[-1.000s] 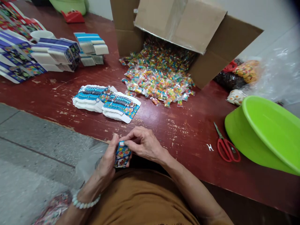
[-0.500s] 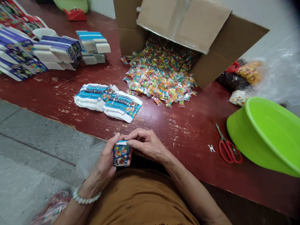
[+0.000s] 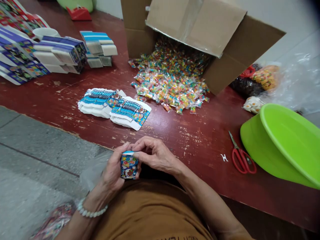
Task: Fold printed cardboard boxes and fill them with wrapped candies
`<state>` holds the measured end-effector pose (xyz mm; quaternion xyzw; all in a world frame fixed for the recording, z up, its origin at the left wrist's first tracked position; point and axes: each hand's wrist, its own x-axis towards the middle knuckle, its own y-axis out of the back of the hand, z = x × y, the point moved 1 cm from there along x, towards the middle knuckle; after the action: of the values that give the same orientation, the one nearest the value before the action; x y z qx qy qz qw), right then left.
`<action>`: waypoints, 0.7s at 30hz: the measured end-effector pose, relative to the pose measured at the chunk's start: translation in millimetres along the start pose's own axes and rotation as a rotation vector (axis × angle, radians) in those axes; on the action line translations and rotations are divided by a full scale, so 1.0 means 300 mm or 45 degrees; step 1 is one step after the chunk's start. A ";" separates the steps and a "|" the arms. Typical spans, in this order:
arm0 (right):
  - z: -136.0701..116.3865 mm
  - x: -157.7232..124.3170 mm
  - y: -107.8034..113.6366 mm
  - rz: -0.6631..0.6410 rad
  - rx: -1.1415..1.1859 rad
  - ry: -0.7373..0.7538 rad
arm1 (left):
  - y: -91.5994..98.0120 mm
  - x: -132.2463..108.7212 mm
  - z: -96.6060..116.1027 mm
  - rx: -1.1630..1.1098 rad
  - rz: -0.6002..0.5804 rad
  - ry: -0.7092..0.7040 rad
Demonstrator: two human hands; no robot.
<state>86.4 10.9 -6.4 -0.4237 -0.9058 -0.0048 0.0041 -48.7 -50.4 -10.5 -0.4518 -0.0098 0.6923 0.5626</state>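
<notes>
The left hand (image 3: 112,175) curls narrowly around a small printed carton (image 3: 129,165), which stands upright with its long axis vertical, just off the near edge of the red wooden table (image 3: 190,143). The right hand (image 3: 155,155) pinches its top. Flat printed carton blanks (image 3: 113,108) lie farther off; red-handled scissors (image 3: 241,158) lie well right.

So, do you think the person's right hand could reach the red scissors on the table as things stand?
Probably yes. The right hand is pinching a small printed box, so it must let go, but only a tiny white scrap lies on the table before the scissors.
</notes>
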 end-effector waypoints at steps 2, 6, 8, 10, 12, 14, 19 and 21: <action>0.009 0.008 0.008 0.101 -0.098 -0.043 | -0.005 -0.001 -0.002 0.021 0.003 -0.020; 0.021 0.023 0.009 -0.044 0.242 -0.369 | 0.001 0.000 -0.011 0.044 -0.018 0.018; 0.014 0.023 0.009 -0.074 0.241 -0.350 | 0.011 0.003 -0.014 0.040 -0.012 0.037; 0.001 0.019 0.012 -0.063 0.015 -0.166 | 0.018 0.007 -0.012 0.020 0.006 0.038; -0.007 0.013 0.017 -0.077 -0.273 0.027 | 0.018 0.012 -0.009 -0.018 0.035 0.008; -0.002 0.005 0.020 -0.103 -0.441 0.113 | 0.014 0.018 -0.007 -0.042 0.055 -0.026; 0.044 -0.006 0.005 -0.172 -0.323 0.054 | 0.035 0.014 -0.018 0.037 0.084 -0.129; 0.054 0.015 0.015 -0.119 -0.302 -0.010 | 0.080 -0.001 -0.033 0.162 0.091 -0.211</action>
<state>87.1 17.4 -22.5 -0.3786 -0.9176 -0.1105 -0.0498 -60.7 -64.3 -28.7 -0.3564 0.0035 0.7462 0.5624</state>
